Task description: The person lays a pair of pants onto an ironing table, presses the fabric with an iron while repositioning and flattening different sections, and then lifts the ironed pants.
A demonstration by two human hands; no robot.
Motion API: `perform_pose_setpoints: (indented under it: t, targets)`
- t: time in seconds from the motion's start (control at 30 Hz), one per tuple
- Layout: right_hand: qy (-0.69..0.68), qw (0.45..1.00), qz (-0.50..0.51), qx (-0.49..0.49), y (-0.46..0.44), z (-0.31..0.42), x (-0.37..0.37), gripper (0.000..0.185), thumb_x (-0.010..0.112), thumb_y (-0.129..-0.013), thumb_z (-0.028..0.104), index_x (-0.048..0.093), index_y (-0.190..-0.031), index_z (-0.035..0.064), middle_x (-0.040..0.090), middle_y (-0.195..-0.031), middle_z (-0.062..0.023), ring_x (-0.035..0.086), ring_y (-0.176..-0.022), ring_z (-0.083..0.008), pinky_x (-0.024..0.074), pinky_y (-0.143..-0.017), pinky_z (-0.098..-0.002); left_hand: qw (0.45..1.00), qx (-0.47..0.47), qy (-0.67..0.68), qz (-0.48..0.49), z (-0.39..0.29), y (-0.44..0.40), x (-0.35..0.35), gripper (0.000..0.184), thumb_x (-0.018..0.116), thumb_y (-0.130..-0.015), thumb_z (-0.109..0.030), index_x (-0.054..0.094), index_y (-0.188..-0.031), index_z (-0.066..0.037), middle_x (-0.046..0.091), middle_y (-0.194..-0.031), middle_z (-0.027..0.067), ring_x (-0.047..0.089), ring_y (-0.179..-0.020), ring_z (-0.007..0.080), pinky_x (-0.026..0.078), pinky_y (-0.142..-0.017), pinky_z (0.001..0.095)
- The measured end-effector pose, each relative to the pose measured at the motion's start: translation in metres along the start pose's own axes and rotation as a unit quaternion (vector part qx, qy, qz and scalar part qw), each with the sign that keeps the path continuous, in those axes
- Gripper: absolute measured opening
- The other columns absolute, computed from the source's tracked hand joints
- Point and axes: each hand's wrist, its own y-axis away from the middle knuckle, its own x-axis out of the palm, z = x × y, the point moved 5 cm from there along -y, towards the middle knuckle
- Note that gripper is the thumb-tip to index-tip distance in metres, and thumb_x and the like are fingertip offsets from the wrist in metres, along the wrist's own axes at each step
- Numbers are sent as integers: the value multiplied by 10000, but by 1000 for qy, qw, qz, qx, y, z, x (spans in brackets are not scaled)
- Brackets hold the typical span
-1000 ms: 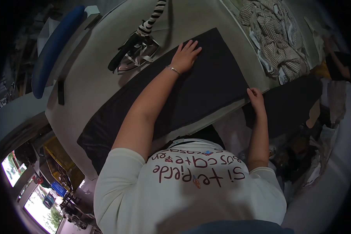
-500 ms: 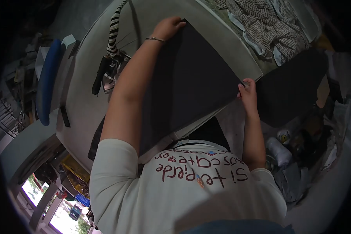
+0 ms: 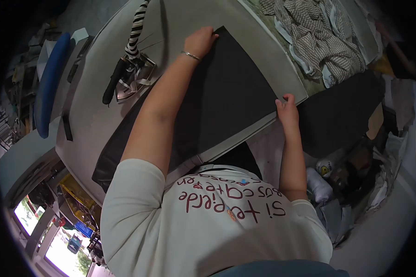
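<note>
Now the black cloth (image 3: pixel 231 87) lies smooth and flat across the grey desk (image 3: pixel 90 99), its near-left end a touch shinier; the left hand (image 3: pixel 201 42) has its edge pinched by the far corner, the right hand (image 3: pixel 288 114) pinches the right-hand corner; the iron (image 3: pixel 138 78) sits beside it; a second ago those left fingers were spread on top.
</note>
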Motion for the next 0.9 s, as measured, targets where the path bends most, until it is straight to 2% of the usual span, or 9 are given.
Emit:
perform_pose_setpoints:
  t: [0.07, 0.13, 0.27, 0.33, 0.43, 0.67, 0.73, 0.83, 0.9]
  targets:
    - [48, 998, -19, -39, -2, 3, -8, 349, 585, -852, 237, 455, -1096, 23, 589, -733, -156, 594, -675, -302, 455, -621, -387, 1000, -11, 3, -26, 19, 34, -6, 257, 552, -848, -355, 580, -836, -100, 619, -854, 83, 603, -804, 303, 489, -631, 419]
    - [77, 997, -1, 1, -4, 13, -20, 388, 578, -849, 248, 454, -1141, 25, 616, -868, -189, 613, -803, -334, 471, -704, -401, 997, -1, -15, -80, 39, 78, -24, 188, 601, -809, -292, 583, -820, -105, 590, -825, 70, 587, -803, 277, 482, -618, 412]
    - [44, 998, -5, -42, -15, 40, -25, 353, 574, -857, 234, 493, -1129, 24, 612, -866, -147, 611, -780, -270, 475, -697, -361, 990, -60, -16, -124, 80, 160, -51, 147, 625, -781, -242, 580, -808, -104, 570, -798, 58, 570, -791, 262, 477, -619, 394]
    - [-63, 983, -74, -154, -20, 70, -25, 302, 563, -870, 205, 523, -1108, 25, 610, -890, -106, 598, -769, -217, 476, -690, -327, 989, -86, -9, -120, 101, 194, -57, 133, 629, -776, -220, 579, -804, -101, 566, -808, 48, 567, -802, 253, 478, -641, 377]
    - [-118, 960, -46, -250, -18, 139, -13, 255, 552, -880, 172, 542, -1090, 28, 610, -938, -87, 589, -774, -192, 476, -686, -308, 984, -106, 2, -141, 133, 234, -72, 139, 626, -776, -225, 581, -801, -95, 567, -804, 52, 568, -808, 252, 475, -661, 377]
    - [-49, 890, 64, -448, 29, 316, 63, 195, 579, -847, 128, 555, -1014, 30, 590, -906, -106, 586, -764, -208, 475, -650, -290, 969, -234, -60, -54, 225, 334, -102, 243, 572, -816, -331, 593, -802, -89, 587, -831, 79, 576, -807, 275, 473, -666, 395]
    - [-42, 842, 110, -527, 51, 359, 98, 190, 593, -826, 104, 556, -1003, 44, 578, -924, -106, 585, -781, -238, 483, -642, -303, 969, -235, -77, -14, 254, 362, -105, 342, 541, -833, -421, 598, -797, -86, 592, -821, 89, 579, -806, 287, 473, -665, 409]
    - [9, 751, 71, -657, 84, 424, 144, 211, 600, -804, 86, 553, -1007, 54, 572, -980, -96, 580, -814, -266, 493, -671, -349, 961, -261, -90, -25, 291, 402, -113, 427, 515, -832, -497, 599, -775, -83, 599, -814, 91, 585, -822, 284, 477, -668, 411]
    - [48, 614, -70, -785, 108, 457, 173, 234, 601, -783, 85, 553, -1011, 59, 559, -1039, -91, 570, -879, -305, 492, -704, -411, 960, -273, -63, 4, 312, 411, -120, 464, 491, -838, -526, 600, -768, -80, 599, -815, 92, 585, -811, 291, 475, -655, 409]
